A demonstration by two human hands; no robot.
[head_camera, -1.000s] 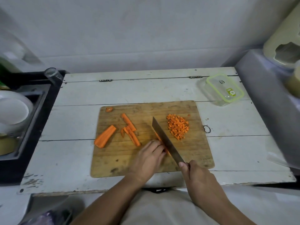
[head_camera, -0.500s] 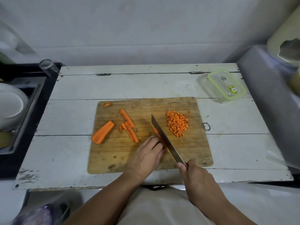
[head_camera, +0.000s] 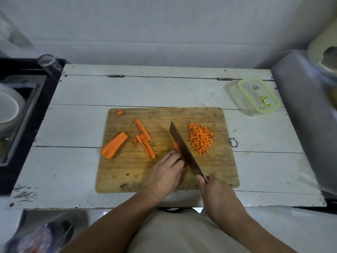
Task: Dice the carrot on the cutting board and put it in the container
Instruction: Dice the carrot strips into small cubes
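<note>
A wooden cutting board (head_camera: 127,172) lies mid-table. On it sit a pile of diced carrot (head_camera: 200,140), a thick carrot half (head_camera: 114,147), thin carrot strips (head_camera: 145,138) and a carrot end (head_camera: 119,112). My left hand (head_camera: 165,177) presses carrot strips (head_camera: 176,145) against the board, fingers curled; they are mostly hidden under it. My right hand (head_camera: 216,190) grips the handle of a knife (head_camera: 184,150), whose blade stands on the strips beside my left fingertips. The clear container (head_camera: 255,96) with a green-rimmed lid sits at the table's far right.
The white wooden table (head_camera: 73,125) holds the board. A sink with dishes (head_camera: 11,110) and a glass (head_camera: 49,63) are at the left. A grey appliance (head_camera: 310,106) borders the right. A plastic bag (head_camera: 40,238) lies below the table, at lower left.
The knife blade has stayed across the strips with small shifts beside my left fingers. The view has tilted slightly, so everything sits a little higher in frame.
</note>
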